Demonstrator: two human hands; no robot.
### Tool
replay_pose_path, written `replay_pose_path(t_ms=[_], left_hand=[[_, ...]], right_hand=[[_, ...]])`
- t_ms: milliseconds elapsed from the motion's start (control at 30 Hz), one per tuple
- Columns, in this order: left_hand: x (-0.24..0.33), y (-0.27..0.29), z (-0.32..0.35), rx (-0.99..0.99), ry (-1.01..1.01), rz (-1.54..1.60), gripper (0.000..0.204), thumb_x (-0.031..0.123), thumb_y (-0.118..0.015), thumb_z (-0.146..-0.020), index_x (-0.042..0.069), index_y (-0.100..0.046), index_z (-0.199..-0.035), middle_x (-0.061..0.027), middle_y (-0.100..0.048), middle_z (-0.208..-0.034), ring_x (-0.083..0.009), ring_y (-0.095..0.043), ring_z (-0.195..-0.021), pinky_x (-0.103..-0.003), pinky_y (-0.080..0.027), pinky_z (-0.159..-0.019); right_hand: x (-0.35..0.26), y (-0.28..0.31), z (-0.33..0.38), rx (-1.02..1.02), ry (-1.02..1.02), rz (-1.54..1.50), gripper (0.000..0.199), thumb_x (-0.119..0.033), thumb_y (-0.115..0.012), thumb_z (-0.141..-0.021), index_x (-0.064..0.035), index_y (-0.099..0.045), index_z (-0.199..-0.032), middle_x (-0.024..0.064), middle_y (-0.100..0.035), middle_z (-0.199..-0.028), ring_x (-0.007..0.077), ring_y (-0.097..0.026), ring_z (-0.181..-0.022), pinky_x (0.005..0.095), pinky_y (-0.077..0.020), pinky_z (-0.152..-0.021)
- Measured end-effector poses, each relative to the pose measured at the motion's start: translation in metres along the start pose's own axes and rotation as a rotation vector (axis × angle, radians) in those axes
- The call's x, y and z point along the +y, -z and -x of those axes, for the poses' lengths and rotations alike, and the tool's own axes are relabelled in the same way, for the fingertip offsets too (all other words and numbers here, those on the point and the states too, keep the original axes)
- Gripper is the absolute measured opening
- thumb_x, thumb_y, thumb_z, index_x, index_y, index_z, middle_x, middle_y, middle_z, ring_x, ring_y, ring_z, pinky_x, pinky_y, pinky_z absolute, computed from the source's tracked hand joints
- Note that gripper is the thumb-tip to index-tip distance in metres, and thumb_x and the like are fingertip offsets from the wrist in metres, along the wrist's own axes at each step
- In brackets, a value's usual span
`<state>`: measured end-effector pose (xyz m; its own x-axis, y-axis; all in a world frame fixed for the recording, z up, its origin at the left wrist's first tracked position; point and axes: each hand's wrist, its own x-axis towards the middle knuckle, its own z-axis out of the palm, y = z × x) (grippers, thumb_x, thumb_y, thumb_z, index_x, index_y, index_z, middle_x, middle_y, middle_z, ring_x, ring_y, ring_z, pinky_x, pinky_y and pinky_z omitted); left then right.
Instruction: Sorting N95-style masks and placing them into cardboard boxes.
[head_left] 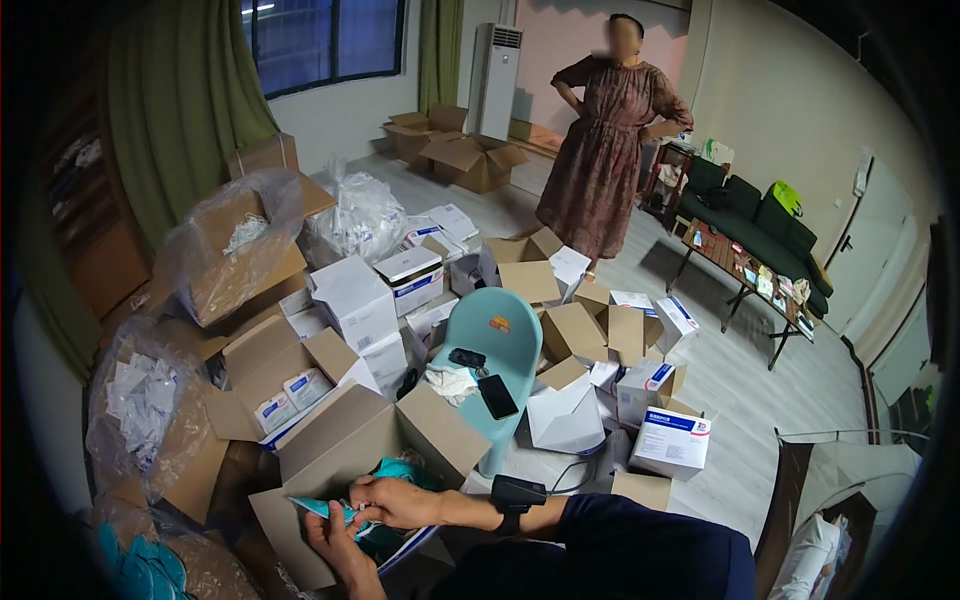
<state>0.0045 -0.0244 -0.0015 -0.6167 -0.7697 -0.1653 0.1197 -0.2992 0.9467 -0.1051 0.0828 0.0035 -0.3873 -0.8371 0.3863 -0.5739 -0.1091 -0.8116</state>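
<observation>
Low in the middle of the frame, our left hand [335, 540] and right hand [395, 500] both pinch a thin, flat teal packet [325, 508] with curled fingers. It sits over an open brown cardboard box [350, 440]. Just above stands a smooth, round pale-green plastic chair [500, 340] with a black phone [497, 396].

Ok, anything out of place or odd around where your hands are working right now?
Mostly clutter. Opened white cartons lie tipped across the floor. A phone lies at the front edge of the teal chair. Both hands, left hand and right hand, pinch a teal packet over an open cardboard box.
</observation>
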Motion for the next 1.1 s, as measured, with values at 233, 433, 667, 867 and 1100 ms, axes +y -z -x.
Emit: replay_pose_path(t_ms=[233, 433, 667, 867, 1100], left_hand=[[0.006, 0.000, -0.006, 0.017, -0.031, 0.083, 0.023, 0.014, -0.063, -0.093, 0.005, -0.056, -0.112, -0.0059, -0.061, -0.108, -0.0157, -0.060, -0.092, -0.029, -0.053, -0.068], [-0.008, -0.008, -0.014, 0.056, -0.078, 0.177, 0.023, 0.014, -0.065, -0.092, 0.004, -0.059, -0.112, -0.0080, -0.064, -0.106, -0.0157, -0.065, -0.088, -0.031, -0.059, -0.071], [0.000, 0.000, -0.006, 0.040, -0.102, 0.153, 0.019, 0.009, -0.067, -0.090, 0.005, -0.059, -0.107, -0.0050, -0.066, -0.099, -0.0120, -0.064, -0.084, -0.029, -0.057, -0.068], [-0.012, 0.000, -0.007, -0.025, -0.139, 0.116, 0.012, 0.006, -0.066, -0.090, 0.003, -0.060, -0.101, -0.0039, -0.066, -0.094, -0.0075, -0.060, -0.079, -0.022, -0.048, -0.070], [-0.007, -0.008, -0.004, 0.027, -0.315, 0.183, 0.013, 0.000, -0.065, -0.089, 0.002, -0.061, -0.101, -0.0044, -0.068, -0.093, -0.0075, -0.060, -0.082, -0.023, -0.047, -0.075]], right_hand=[[0.000, 0.013, -0.001, 0.066, -0.171, -0.093, 0.007, -0.002, -0.057, -0.091, -0.0013, -0.064, -0.093, 0.0086, -0.062, -0.082, 0.0187, -0.058, -0.076, 0.0312, -0.0477, -0.072], [0.009, 0.018, 0.006, 0.350, -0.473, -0.371, 0.014, -0.015, -0.067, -0.091, -0.0013, -0.065, -0.094, -0.0025, -0.056, -0.071, 0.0054, -0.049, -0.067, 0.0218, -0.0408, -0.059], [-0.024, -0.002, -0.007, 0.350, -0.370, -0.104, 0.049, -0.010, -0.079, -0.078, -0.0022, -0.055, -0.121, -0.0032, -0.044, -0.060, 0.0044, -0.040, -0.056, 0.0218, -0.0359, -0.051], [-0.015, 0.002, -0.012, 0.061, -0.275, 0.057, 0.027, -0.019, -0.077, -0.081, -0.0008, -0.061, -0.091, 0.0078, -0.048, -0.060, 0.0138, -0.045, -0.054, 0.0308, -0.0409, -0.051], [0.011, 0.028, -0.040, 0.238, -0.280, 0.224, 0.025, -0.020, -0.067, -0.086, -0.0036, -0.058, -0.069, 0.0088, -0.051, -0.054, 0.0114, -0.047, -0.048, 0.0302, -0.0394, -0.046]])
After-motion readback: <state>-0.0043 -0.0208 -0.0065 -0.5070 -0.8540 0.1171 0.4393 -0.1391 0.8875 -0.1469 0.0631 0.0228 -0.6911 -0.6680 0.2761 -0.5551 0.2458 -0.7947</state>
